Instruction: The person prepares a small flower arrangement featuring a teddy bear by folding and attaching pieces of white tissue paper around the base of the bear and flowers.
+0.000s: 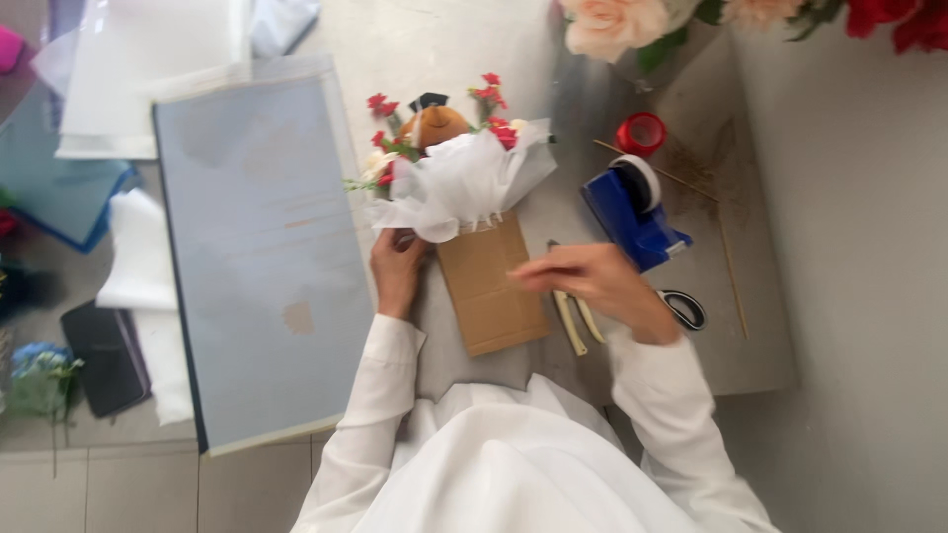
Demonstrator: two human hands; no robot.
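Head view: person in white sleeves at a grey desk [750, 326], both hands on a small bouquet wrap.

Largest item: pale grey-blue sheet stack [262, 257], left of centre, edge just beside left forearm. Bouquet [449, 168] at upper centre: white tissue around small red flowers and an orange plush figure, seated in a brown kraft paper sleeve [489, 286] at frame centre. Blue tape dispenser [632, 212] right of bouquet, red tape roll [642, 133] above it. Left hand [395, 266] curled closed on sleeve's left edge, under the tissue. Right hand [592, 281] motion-blurred, fingers extended flat over sleeve's right edge; can't tell if it grips anything. Scissors [686, 308] and cream-handled tool [575, 321] on desk just beside right wrist.
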